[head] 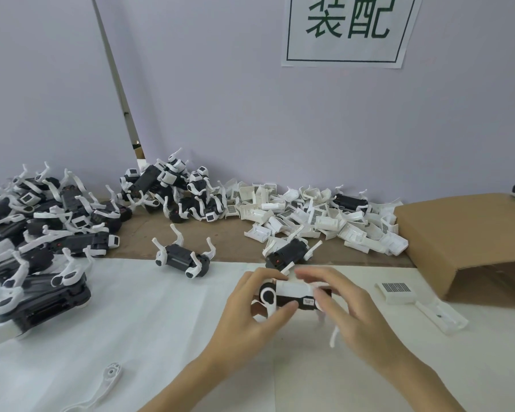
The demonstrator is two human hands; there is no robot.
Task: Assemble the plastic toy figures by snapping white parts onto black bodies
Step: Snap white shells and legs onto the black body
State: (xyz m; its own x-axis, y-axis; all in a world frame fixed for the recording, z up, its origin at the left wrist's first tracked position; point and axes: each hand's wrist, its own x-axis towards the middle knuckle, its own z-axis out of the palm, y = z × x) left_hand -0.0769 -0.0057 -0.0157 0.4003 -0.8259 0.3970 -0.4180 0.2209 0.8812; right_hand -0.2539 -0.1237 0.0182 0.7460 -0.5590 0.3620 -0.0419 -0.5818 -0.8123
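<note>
Heaps of black bodies with white legs [42,221] crowd the far left of the table [161,337], some tipped over the edge of the white sheet; a loose white leg piece [109,379] lies alone near the front edge; further in, one legged body [185,257] rests on its back, legs in the air, apart from the rest; behind it a second heap of figures [176,188] leans against the wall. Toward the middle the left hand [250,316] grips the toy figure [292,294] from the left, thumb under its near side, fingers curled over the top; the figure is held just above the sheet, a white shell on its black body; the right hand [348,310] meets it from the right, fingers bent onto the white shell, though motion blur hides the exact grip; another black body [286,252] lies just behind the hands. Beyond, a pile of white shells [324,215] spreads along the wall; to the right a single white part [397,291] sits near a cardboard box [464,233].
</note>
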